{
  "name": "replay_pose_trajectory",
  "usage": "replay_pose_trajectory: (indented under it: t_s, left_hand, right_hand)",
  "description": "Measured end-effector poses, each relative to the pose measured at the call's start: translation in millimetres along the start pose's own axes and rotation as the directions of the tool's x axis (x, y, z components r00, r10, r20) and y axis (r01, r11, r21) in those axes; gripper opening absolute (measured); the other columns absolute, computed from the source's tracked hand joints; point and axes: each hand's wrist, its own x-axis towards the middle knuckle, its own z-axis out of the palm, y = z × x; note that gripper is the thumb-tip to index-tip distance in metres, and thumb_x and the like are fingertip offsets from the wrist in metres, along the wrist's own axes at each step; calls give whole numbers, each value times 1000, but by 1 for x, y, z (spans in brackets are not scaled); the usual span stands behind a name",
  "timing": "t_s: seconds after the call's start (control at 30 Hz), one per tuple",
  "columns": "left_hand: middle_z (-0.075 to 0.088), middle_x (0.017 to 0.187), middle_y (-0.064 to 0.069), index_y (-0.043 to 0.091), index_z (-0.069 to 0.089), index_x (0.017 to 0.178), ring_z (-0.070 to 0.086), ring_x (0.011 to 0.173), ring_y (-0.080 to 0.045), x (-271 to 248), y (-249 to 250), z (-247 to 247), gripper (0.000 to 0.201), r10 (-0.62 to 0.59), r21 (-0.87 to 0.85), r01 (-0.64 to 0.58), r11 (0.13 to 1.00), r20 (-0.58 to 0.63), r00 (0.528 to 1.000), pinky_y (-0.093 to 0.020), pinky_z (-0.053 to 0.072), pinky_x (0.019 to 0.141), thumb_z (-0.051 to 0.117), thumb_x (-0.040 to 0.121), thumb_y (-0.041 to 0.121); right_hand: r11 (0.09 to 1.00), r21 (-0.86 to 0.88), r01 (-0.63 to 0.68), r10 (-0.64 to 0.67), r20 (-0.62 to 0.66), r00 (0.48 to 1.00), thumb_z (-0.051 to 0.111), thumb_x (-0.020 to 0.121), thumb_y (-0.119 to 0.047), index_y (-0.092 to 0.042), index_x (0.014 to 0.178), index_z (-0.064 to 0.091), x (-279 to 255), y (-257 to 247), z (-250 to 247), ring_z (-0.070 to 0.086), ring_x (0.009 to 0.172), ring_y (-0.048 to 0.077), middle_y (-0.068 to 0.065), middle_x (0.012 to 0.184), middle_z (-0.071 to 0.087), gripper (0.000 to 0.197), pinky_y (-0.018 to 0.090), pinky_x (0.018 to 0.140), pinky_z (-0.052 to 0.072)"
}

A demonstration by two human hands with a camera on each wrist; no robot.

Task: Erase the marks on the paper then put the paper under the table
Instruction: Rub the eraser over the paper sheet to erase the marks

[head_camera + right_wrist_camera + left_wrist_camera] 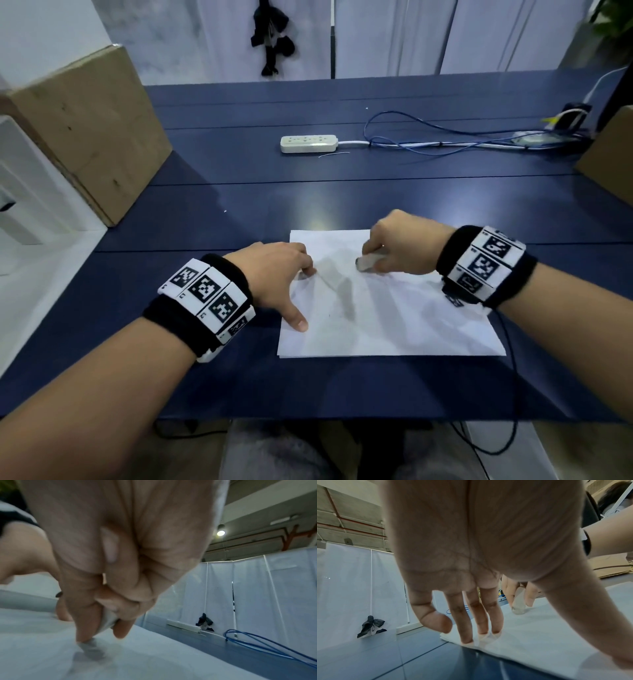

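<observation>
On a blue table (pixel 205 212), the left hand (pixel 274 274) is pinning the paper (pixel 394 318) with spread fingers while the right hand (pixel 400 246) is gripping an eraser (pixel 368 262), tip down beside them.

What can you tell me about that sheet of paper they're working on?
The paper is a white sheet, slightly crumpled, lying flat on the dark blue table near the person's edge. Faint grey smudges cross its middle. The left hand presses its left side with spread fingertips and thumb. The right hand grips a greyish eraser whose tip touches the sheet's upper part. The right wrist rests over its right side.
</observation>
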Motion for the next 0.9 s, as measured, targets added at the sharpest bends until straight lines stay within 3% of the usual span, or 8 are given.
replay_pose_trajectory:
  t_s: [0.1, 0.23, 0.33, 0.47, 0.6, 0.73, 0.83, 0.9]
  left_hand:
    - [47, 122, 15, 28, 52, 129, 52, 113, -12, 0, -1, 1, 86, -5, -11, 5, 1000, 0, 1000, -41, 46, 96, 80, 57, 67]
    - [47, 122, 14, 27, 52, 129, 53, 112, -13, 1, -2, 2, 87, -3, -5, 3, 1000, -2, 1000, -41, 46, 95, 80, 57, 68]
    - [46, 121, 15, 28, 52, 128, 52, 112, -13, 1, -1, 2, 86, -4, -1, 4, 1000, 5, 1000, -41, 45, 95, 80, 57, 68]
    - [47, 120, 13, 28, 52, 128, 52, 112, -14, 1, -1, 2, 86, -5, -13, 5, 1000, 9, 1000, -40, 45, 95, 80, 57, 67]
    - [47, 121, 13, 27, 52, 129, 52, 114, -14, 2, -4, 5, 87, -11, -29, 11, 1000, 6, 1000, -41, 44, 97, 80, 57, 68]
    - [47, 121, 13, 26, 53, 127, 52, 113, -14, 2, -4, 4, 86, -11, -34, 11, 999, 3, 1000, -41, 44, 97, 81, 56, 67]
    - [47, 120, 14, 27, 53, 128, 52, 112, -13, 2, -2, 2, 86, -4, -30, 4, 1000, 5, 1000, -40, 45, 97, 81, 56, 66]
    - [47, 119, 14, 28, 53, 127, 52, 112, -13, 2, -3, 2, 87, -3, -36, 3, 999, 3, 1000, -41, 45, 97, 81, 56, 67]
  right_hand:
    - [996, -2, 88, -88, 24, 996, 52, 84, -50, -22, 86, 74, -17, -11, 4, 57, 73, 21, 2, 77, 67, 36, 35, 67, 51]
    - [960, 131, 248, -275, 262, 925, 60, 79, -44, -28, 105, 75, -47, -34, 7, 50, 76, 5, -9, 89, 66, 33, 27, 75, 48]
    - [977, 124, 176, -196, 175, 965, 68, 85, -41, -24, 99, 77, -30, -25, 3, 59, 77, 15, -6, 82, 69, 24, 30, 74, 51]
    - [1000, 2, -5, 5, 10, 1000, 62, 88, -42, -19, 77, 74, 0, 2, -5, 61, 75, 28, 6, 70, 66, 29, 38, 65, 53]
    - [991, 55, 121, -122, 20, 992, 35, 71, -64, -23, 88, 76, -20, -8, 1, 58, 74, 18, 0, 78, 67, 60, 32, 69, 49]
    - [960, 164, 227, -260, 218, 941, 61, 81, -52, -29, 101, 75, -41, -23, 8, 56, 77, 4, -14, 86, 65, 33, 25, 76, 49]
    - [978, 146, 149, -169, 132, 977, 61, 77, -58, -26, 97, 77, -22, -11, 7, 62, 75, 12, -7, 81, 72, 41, 29, 74, 53]
    - [993, 66, 94, -96, 34, 995, 60, 83, -54, -21, 87, 77, -7, -1, 1, 62, 73, 22, 0, 74, 70, 38, 31, 67, 52]
